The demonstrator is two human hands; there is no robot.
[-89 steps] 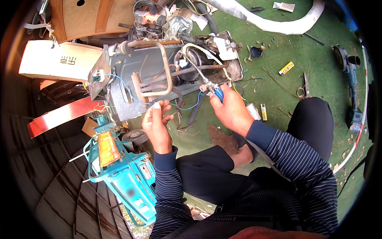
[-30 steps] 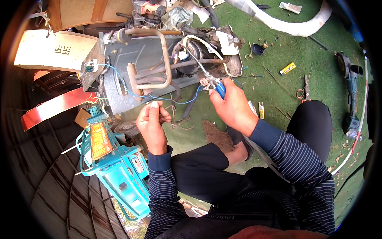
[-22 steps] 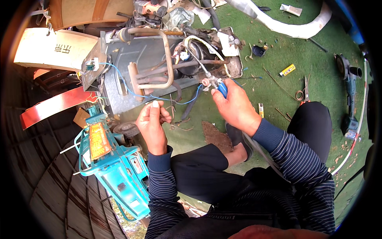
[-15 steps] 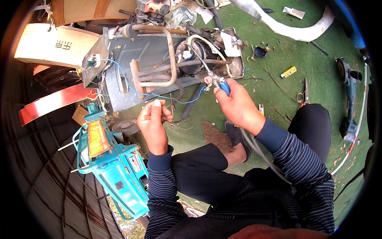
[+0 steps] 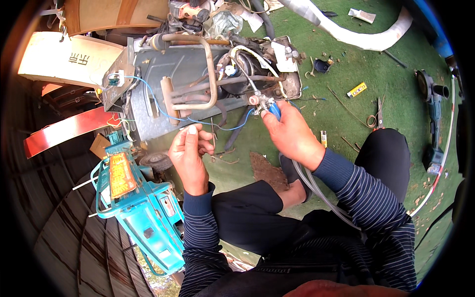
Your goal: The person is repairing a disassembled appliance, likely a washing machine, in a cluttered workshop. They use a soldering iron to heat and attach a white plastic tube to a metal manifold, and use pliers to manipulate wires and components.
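My right hand grips the blue handle of what looks like a gas torch. Its metal valve body has a reddish knob, and a thin bent metal neck reaches up to the machine. Clear hoses trail from this hand beside my right sleeve. My left hand is raised to the left, thumb pressed to curled fingers; whatever they may pinch is hidden. Beyond both hands lies a grey metal machine with bent pipes and a black rounded compressor. A blue wire crosses it.
On the green floor lie a yellow lighter, scissors and an angle grinder. A white-wrapped pipe curves behind. At left stand a turquoise machine and a red panel. My shoe is close below the hands.
My right hand and the torch have shifted slightly left and down. The left hand stays almost in place, its fingers still curled. The whole view has moved a little.
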